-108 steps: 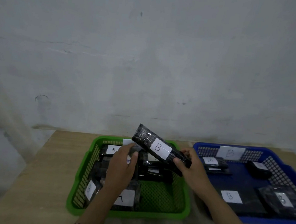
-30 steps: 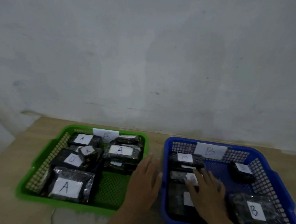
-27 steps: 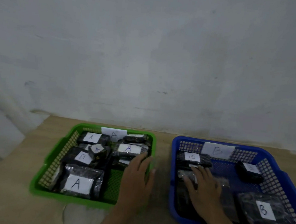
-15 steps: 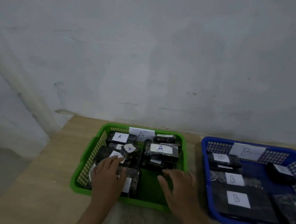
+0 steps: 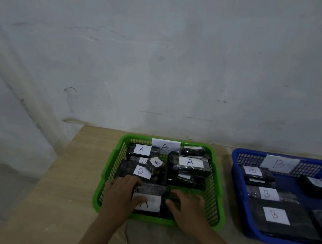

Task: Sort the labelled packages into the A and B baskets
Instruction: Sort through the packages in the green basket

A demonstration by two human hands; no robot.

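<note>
A green basket (image 5: 215, 198) with an A card on its back wall holds several black wrapped packages with white labels. At its front lies a package marked A (image 5: 149, 201). My left hand (image 5: 121, 196) grips this package's left side, thumb across the label. My right hand (image 5: 187, 207) touches its right edge, fingers spread on the basket floor. Just behind sits a package marked B (image 5: 137, 171), with another B label peeking out further back. The blue basket (image 5: 236, 213) on the right carries a B card and several B packages.
Both baskets stand on a wooden table (image 5: 67, 191) against a pale wall. The table's left edge drops off to the floor at the left. A strip of bare table separates the two baskets.
A B package that both hands held above the green basket now lies in the blue one. Both hands moved left from the blue basket's side into the green basket's front, onto the A package.
</note>
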